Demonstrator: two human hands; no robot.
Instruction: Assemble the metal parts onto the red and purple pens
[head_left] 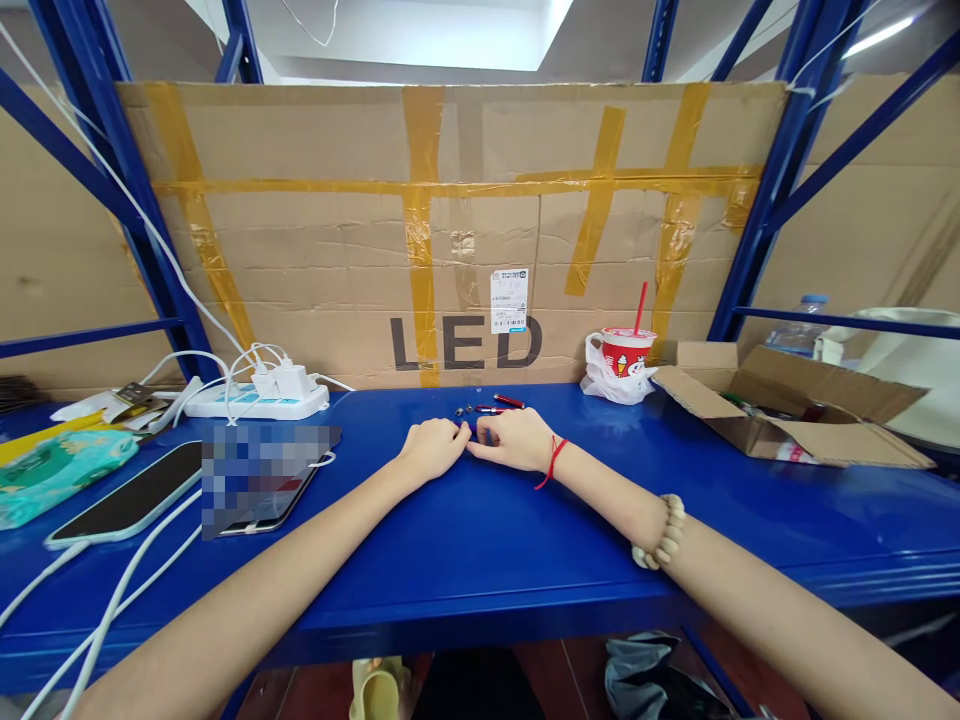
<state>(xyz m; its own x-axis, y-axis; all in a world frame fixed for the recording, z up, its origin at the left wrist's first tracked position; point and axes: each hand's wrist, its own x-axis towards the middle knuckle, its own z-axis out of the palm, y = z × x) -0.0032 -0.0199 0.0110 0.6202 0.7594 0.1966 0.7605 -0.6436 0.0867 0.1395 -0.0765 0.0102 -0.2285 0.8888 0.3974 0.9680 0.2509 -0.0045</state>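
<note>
Keep the left hand steady; its fingers curl inward, any grip hidden. Small parts and red pen-like pieces lie just beyond on the bench: avoid brushing them. The right hand's fingers bend, hold unclear; move gently.

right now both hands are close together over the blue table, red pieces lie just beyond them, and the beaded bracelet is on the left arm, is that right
Not quite: the beaded bracelet is on the right arm, as the head view shows. The left hand and right hand are close together over the blue table, red pieces just beyond.
</note>
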